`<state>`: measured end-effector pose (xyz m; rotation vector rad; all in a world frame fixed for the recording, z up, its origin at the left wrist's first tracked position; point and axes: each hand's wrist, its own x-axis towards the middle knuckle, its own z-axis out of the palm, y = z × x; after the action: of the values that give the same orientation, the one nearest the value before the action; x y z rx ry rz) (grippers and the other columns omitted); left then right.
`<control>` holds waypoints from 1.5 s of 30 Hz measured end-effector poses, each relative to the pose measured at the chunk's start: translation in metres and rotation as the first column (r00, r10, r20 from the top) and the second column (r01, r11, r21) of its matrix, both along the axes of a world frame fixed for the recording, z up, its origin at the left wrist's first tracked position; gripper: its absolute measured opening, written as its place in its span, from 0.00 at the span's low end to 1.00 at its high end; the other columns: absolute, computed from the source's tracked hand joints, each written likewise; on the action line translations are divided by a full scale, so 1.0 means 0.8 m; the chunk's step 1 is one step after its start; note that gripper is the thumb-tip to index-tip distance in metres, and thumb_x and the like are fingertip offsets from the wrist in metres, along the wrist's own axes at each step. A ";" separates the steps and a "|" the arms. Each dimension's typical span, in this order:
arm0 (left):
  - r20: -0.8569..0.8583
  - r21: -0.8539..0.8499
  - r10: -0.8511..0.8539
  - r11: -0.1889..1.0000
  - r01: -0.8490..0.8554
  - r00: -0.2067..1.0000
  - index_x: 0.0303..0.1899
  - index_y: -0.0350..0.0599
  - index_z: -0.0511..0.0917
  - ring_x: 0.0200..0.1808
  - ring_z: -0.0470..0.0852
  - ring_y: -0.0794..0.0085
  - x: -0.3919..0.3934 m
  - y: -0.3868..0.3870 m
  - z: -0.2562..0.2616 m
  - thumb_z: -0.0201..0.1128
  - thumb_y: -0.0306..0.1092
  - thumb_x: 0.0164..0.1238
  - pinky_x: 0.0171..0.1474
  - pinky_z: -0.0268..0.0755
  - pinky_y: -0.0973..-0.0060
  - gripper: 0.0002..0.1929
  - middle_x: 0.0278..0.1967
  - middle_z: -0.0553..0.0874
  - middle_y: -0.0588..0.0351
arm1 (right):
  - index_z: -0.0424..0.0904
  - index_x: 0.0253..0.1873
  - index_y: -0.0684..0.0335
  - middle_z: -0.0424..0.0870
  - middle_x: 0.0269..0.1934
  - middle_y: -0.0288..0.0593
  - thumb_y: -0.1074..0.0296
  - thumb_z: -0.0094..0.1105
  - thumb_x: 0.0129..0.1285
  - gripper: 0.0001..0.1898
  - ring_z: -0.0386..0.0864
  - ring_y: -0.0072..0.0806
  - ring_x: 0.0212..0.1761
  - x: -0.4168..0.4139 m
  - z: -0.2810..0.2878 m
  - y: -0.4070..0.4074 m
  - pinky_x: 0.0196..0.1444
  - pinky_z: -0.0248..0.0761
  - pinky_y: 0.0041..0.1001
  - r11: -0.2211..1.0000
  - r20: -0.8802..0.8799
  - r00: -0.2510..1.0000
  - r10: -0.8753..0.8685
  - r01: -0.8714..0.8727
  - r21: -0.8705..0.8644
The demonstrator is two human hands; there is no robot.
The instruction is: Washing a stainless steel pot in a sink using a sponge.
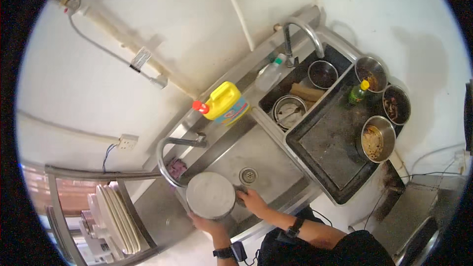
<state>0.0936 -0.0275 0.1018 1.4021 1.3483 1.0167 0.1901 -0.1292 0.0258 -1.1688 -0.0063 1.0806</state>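
A round metal pot (pixel 210 195) is held over the near left part of the large steel sink (pixel 273 155), with a pale, flat round face turned up. My left hand (pixel 206 224) grips its lower left edge. At the pot's right side, my right hand (pixel 254 202) has its fingers closed on a small dark object (pixel 241 194), perhaps a scouring pad; most of it is hidden. The curved spout of a steel faucet (pixel 162 159) comes down just behind the pot. In the sink floor, a round drain (pixel 248 176) shows to the right.
A yellow jug (pixel 227 103) with a red cap stands on the back ledge, near a clear bottle (pixel 271 74). A second basin (pixel 266 103) holds metal pots. Further right, a black tray (pixel 329 144) carries a green bottle (pixel 357 93) and several soiled pots. White plates (pixel 118 221) stand in a left rack.
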 end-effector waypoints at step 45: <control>0.492 -0.707 0.239 0.671 0.224 0.837 0.58 0.41 0.70 0.56 0.76 0.58 0.017 -0.071 -0.035 0.47 0.37 0.70 0.59 0.70 0.63 0.18 0.56 0.77 0.51 | 0.79 0.47 0.68 0.83 0.42 0.55 0.55 0.51 0.66 0.19 0.80 0.49 0.44 0.138 0.038 -0.043 0.48 0.71 0.40 0.985 0.330 0.937 0.119 -0.069 -0.158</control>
<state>0.1069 -0.0844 0.0738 0.4075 1.1110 0.6496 0.3002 -0.1639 0.0563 -1.4883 -0.2591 0.9634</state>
